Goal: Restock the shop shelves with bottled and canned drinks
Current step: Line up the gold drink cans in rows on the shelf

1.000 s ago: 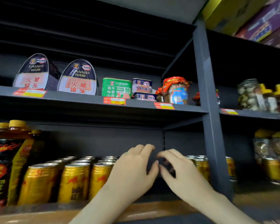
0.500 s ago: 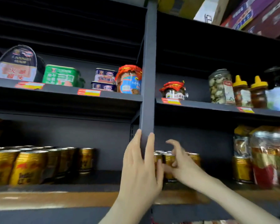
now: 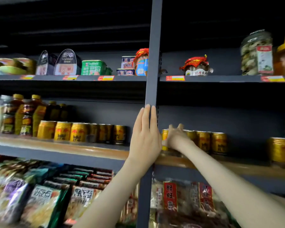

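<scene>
Gold drink cans (image 3: 79, 132) stand in a row on the middle shelf (image 3: 72, 148), left of the dark upright post (image 3: 152, 63). A shorter row of gold cans (image 3: 204, 140) stands to the right of the post. My right hand (image 3: 176, 139) reaches into that right bay and closes around the leftmost gold can (image 3: 164, 134), whose lower part is hidden by my fingers. My left hand (image 3: 145, 137) lies flat against the post with its fingers straight and holds nothing. Brown bottled drinks (image 3: 26, 116) with yellow caps stand behind the cans at far left.
Tins of canned ham (image 3: 66, 63) and jars (image 3: 257, 53) fill the upper shelf. Snack bags (image 3: 39, 199) pack the shelf below. More gold cans (image 3: 280, 150) stand at far right. Bare shelf shows between the left row and the post.
The view has pulled back and dropped, showing the snack shelf. My left hand has slid up flat onto the post. My right hand has stayed on the cans right of the post.
</scene>
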